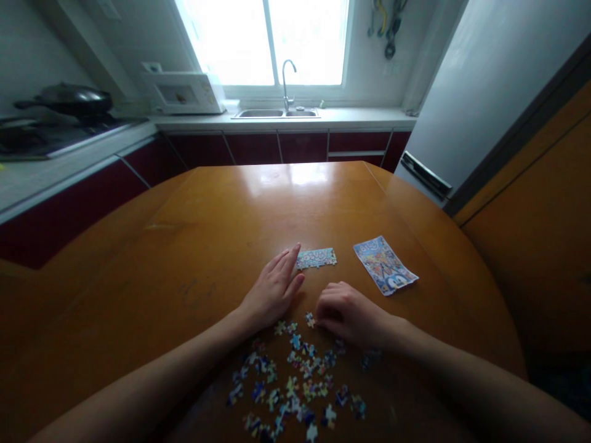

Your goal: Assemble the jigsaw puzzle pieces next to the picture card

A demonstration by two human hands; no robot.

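My left hand (273, 286) rests on its edge on the wooden table, fingers stretched out, its fingertips at the left end of a joined strip of jigsaw puzzle (316, 258). Just right of it, my right hand (346, 312) is curled, with thumb and fingers pinched at a single puzzle piece (310, 319). Loose puzzle pieces (295, 403) lie scattered between my forearms, nearer to me. Beyond my right hand lies a printed picture sheet (385, 264) with colourful cartoon figures.
The round wooden table (221, 215) fills the foreground. Behind it are a counter with a sink (261, 114), a faucet (287, 86) and a white microwave (184, 92). A wok (76, 98) sits on the stove at left; a fridge (498, 92) stands at right.
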